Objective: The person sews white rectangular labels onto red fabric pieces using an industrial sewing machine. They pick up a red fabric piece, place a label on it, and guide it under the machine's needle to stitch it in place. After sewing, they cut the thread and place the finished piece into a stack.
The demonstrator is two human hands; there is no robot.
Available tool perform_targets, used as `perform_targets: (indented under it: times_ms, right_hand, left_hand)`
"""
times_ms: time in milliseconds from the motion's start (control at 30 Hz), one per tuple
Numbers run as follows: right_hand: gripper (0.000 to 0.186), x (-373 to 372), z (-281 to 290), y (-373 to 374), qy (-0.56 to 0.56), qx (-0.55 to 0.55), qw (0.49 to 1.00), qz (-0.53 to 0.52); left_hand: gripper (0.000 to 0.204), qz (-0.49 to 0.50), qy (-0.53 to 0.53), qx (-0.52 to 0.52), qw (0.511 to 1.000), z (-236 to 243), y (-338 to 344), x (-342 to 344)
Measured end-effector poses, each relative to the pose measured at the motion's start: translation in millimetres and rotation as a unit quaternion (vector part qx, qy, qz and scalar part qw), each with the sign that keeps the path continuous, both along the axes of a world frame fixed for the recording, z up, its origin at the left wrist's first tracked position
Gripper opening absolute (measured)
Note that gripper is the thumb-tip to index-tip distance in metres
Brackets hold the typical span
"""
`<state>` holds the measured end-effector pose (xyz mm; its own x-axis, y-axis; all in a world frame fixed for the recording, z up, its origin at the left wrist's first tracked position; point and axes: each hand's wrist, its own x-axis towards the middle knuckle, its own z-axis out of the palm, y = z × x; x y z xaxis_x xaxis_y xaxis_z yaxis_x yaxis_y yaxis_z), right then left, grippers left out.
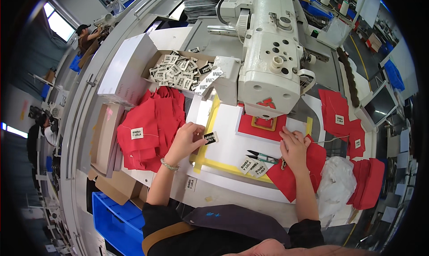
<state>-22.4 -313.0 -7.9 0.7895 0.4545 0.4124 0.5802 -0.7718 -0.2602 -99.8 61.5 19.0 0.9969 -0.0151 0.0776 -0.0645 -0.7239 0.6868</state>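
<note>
My left hand [187,140] pinches a small black-and-white fabric label [211,138] between thumb and fingers, above the left side of the white sewing template [223,146]. My right hand [294,149] lies with its fingers stretched out at the template's right side, over the edge of a loose red cloth piece [286,180]. Ahead, a red cloth piece [250,127] lies under the yellow-edged clamp [263,123] of the white sewing machine [270,77]. Dark-tipped thread snips [263,157] and several pale labels [253,166] rest on the template between my hands.
A cardboard box [154,64] full of labels stands at the back left, beside a white box [127,70]. Red cloth pieces [154,126] are piled at the left; more red pieces [334,113] lie right. Crumpled clear plastic [336,178] sits near my right forearm. A blue crate [118,220] is lower left.
</note>
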Motion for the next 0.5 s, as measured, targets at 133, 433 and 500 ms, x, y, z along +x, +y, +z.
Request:
perform_targets:
  times_ms: [133,433,500]
  right_hand:
    - [0.027,-0.1,5.2,1.8,0.001,-0.002,1.0,0.003]
    - [0.031,-15.4,31.5,16.6,-0.004,0.021,0.999,0.026]
    - [0.031,-27.9,47.7,32.7,0.028,0.064,0.996,0.058]
  left_hand:
    - [0.026,-0.006,0.032,-0.034,0.999,-8.8,-5.2,0.9]
    - [0.016,0.016,0.068,-0.148,0.986,7.9,-25.2,1.2]
    - [0.014,-0.026,0.002,-0.139,0.99,7.7,-36.2,0.5]
